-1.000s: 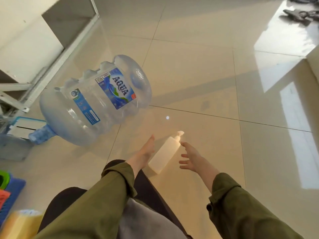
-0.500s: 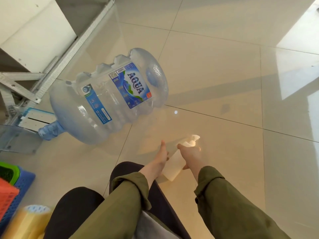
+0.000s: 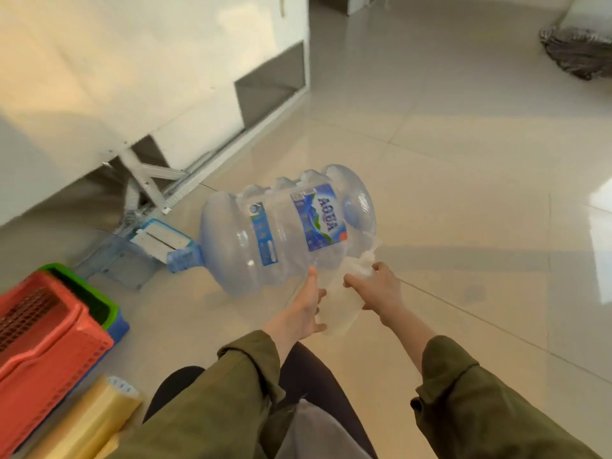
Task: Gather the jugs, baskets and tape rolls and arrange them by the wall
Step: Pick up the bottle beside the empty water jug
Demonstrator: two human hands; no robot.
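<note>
A big clear water jug [image 3: 284,226] with a blue Aqua label lies on its side on the tiled floor, its blue neck pointing left. Just in front of it I hold a small white spray bottle [image 3: 341,303] off the floor. My right hand [image 3: 381,289] grips the bottle near its nozzle. My left hand [image 3: 306,309] holds the bottle's body from the left, fingers mostly straight. Stacked red, green and blue baskets [image 3: 49,329] sit at the lower left, with yellowish tape rolls [image 3: 96,415] in front of them.
A white cabinet wall [image 3: 132,77] with a metal bracket [image 3: 142,180] runs along the left. A clear blue tray [image 3: 132,256] lies by the jug's neck. A dark bundle [image 3: 579,51] sits at the far right. Glossy floor tiles [image 3: 463,193] stretch to the right.
My right hand closed on the spray bottle and both hands lifted it off the floor toward the jug. My view swung up and left, bringing the baskets and cabinet into sight.
</note>
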